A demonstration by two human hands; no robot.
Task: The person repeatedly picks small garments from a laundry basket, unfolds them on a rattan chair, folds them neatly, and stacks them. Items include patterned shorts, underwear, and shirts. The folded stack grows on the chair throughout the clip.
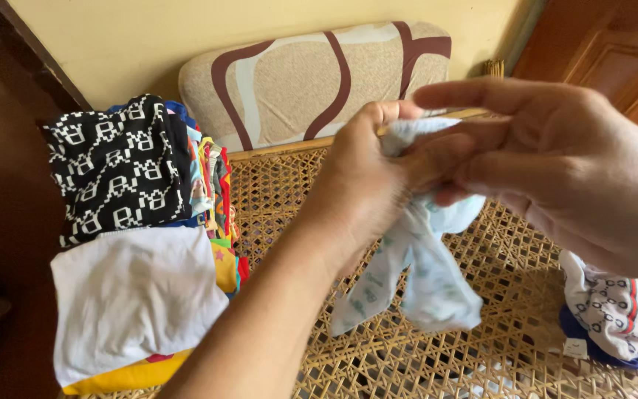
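left hand raised, fingers curled into a pinch; right hand opposite, fingers extended, tips meeting the left's.

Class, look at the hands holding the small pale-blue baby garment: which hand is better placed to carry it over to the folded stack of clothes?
Probably the left hand. It grips the baby garment at the top, and its forearm lies beside the folded stack. The right hand is farther from the stack.

Soft matt cloth garment; rough woven cane seat.
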